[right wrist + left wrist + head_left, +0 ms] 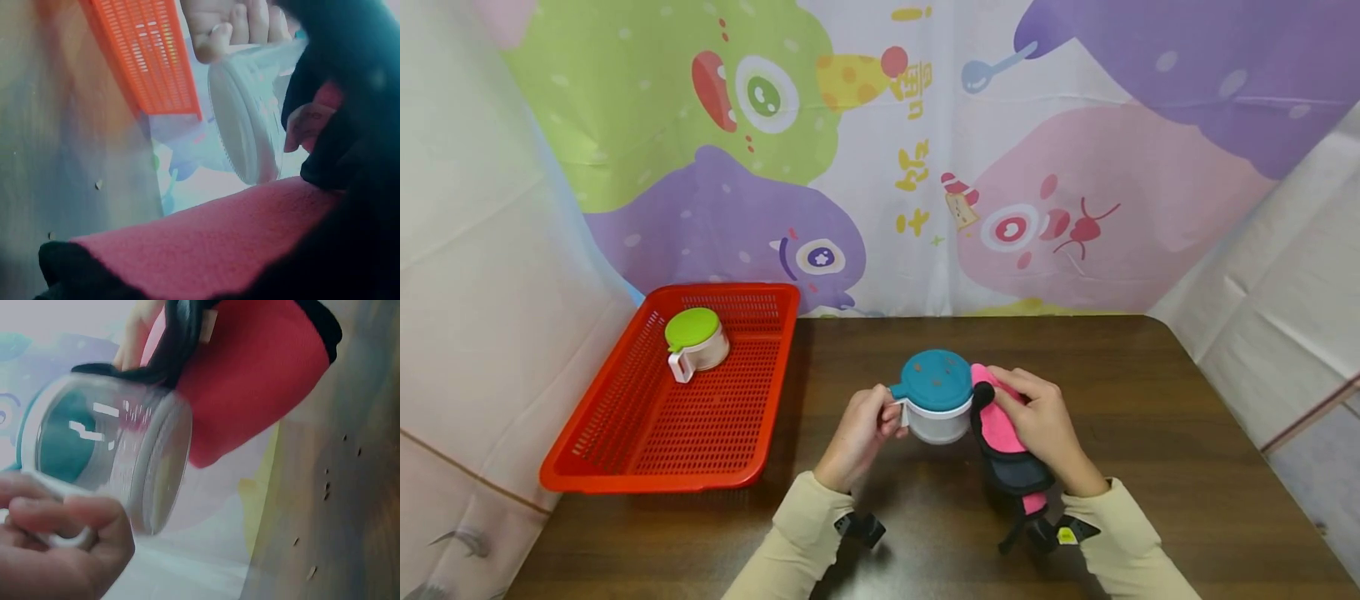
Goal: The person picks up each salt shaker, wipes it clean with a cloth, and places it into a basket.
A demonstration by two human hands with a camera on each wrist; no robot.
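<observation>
My left hand grips the white handle of a clear seasoning jar with a blue lid, holding it above the table. Small brownish marks dot the lid. A pink cloth with black edging is bunched in my right hand and lies against or very near the jar's right side; actual contact cannot be made out. In the left wrist view, the jar's transparent body is tilted and the cloth hangs beside it. The right wrist view has the cloth below the jar's base.
On the left, a red plastic basket holds another jar with a green lid. Small brown bits are scattered over the brown wooden table. A cartoon-printed curtain hangs behind the table's far edge.
</observation>
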